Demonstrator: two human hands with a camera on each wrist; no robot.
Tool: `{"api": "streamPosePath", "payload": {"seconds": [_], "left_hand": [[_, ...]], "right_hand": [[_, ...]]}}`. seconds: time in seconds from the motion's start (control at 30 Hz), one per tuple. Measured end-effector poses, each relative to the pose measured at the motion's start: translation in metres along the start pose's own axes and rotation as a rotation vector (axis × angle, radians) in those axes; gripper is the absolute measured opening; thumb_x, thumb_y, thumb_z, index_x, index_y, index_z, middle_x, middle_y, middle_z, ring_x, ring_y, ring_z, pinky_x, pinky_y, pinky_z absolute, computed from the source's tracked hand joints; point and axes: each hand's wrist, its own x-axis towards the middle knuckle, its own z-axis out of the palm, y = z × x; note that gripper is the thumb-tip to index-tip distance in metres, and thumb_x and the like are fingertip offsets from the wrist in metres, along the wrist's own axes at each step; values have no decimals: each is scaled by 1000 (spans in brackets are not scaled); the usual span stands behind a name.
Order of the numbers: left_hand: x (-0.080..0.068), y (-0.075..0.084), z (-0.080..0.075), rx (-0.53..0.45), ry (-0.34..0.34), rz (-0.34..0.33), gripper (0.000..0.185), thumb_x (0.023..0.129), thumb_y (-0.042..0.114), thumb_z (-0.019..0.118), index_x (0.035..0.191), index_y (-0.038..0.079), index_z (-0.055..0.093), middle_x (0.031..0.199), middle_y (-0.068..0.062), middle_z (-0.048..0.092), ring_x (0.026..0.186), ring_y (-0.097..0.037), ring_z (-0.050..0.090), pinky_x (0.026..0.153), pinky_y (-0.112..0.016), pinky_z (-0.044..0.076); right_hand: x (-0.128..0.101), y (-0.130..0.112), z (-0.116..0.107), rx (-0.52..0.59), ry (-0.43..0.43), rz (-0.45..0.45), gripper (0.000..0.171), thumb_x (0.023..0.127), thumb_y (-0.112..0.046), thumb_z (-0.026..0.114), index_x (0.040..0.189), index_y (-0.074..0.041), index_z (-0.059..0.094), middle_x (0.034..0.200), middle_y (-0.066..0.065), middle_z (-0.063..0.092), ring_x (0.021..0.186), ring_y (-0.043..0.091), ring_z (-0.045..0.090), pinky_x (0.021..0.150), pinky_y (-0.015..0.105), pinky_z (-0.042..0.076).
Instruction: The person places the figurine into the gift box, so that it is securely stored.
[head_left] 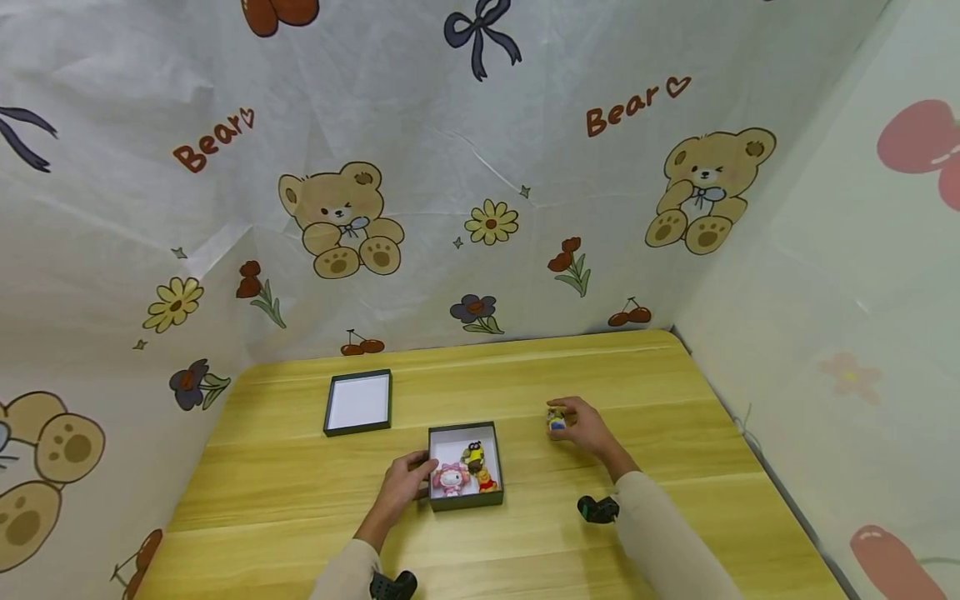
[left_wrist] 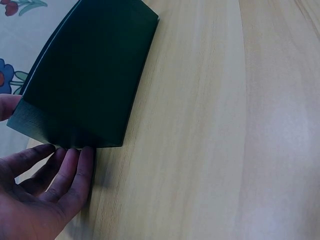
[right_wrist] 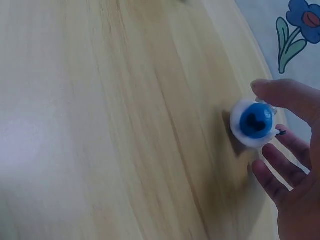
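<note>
In the head view, my left hand [head_left: 402, 483] grips the left side of an open dark green box [head_left: 464, 502] with a white inside. The left wrist view shows its thumb at one face of the green box [left_wrist: 90, 75] and the other fingers [left_wrist: 75, 175] along the lower edge. Inside sit a pink-and-white figurine [head_left: 452, 478], a yellow-and-black one [head_left: 474, 456] and a red-and-yellow one [head_left: 486, 481]. To the right of the box, my right hand [head_left: 587, 429] holds a small figurine [head_left: 556, 419] between thumb and fingers; its round white-and-blue end [right_wrist: 255, 121] shows in the right wrist view.
A shallow dark green lid [head_left: 360, 402], white inside, lies behind and left of the box on the wooden table [head_left: 525, 533]. Behind the table hangs a wall sheet printed with bears [head_left: 345, 221], and another pale wall [head_left: 847, 292] runs along the right edge.
</note>
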Motion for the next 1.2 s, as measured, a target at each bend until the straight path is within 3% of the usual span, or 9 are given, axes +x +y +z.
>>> {"api": "streamPosePath", "payload": {"seconds": [0.37, 0.6, 0.83, 1.2], "left_hand": [[1, -1, 0, 10, 10, 2, 55, 96, 23, 58, 133, -15, 45, 124, -29, 55, 103, -30, 60, 82, -41, 56], [-1, -2, 0, 4, 15, -3, 54, 96, 22, 58, 133, -15, 45, 122, -28, 57, 102, -30, 61, 81, -40, 56], [2, -1, -1, 20, 13, -10, 55, 97, 23, 57, 135, -14, 43, 128, -30, 53, 110, -34, 58, 84, -40, 55], [3, -1, -1, 52, 17, 6, 55, 97, 23, 57, 136, -14, 43, 130, -30, 51, 114, -35, 56, 86, -41, 55]], "right_hand": [[0, 8, 2, -51, -8, -19, 38, 82, -1, 73, 119, 2, 64, 116, 19, 61, 102, 33, 56, 86, 48, 50], [-1, 17, 2, 4, -1, -122, 35, 83, -12, 75, 114, 0, 66, 103, 14, 65, 86, 23, 59, 72, 37, 52], [-1, 14, 8, -25, 24, -26, 37, 80, -7, 77, 114, 3, 66, 98, 14, 64, 82, 22, 57, 71, 34, 50], [-3, 12, 13, -4, 61, 6, 39, 79, -12, 80, 114, 0, 68, 96, 11, 65, 80, 20, 57, 68, 32, 51]]}}
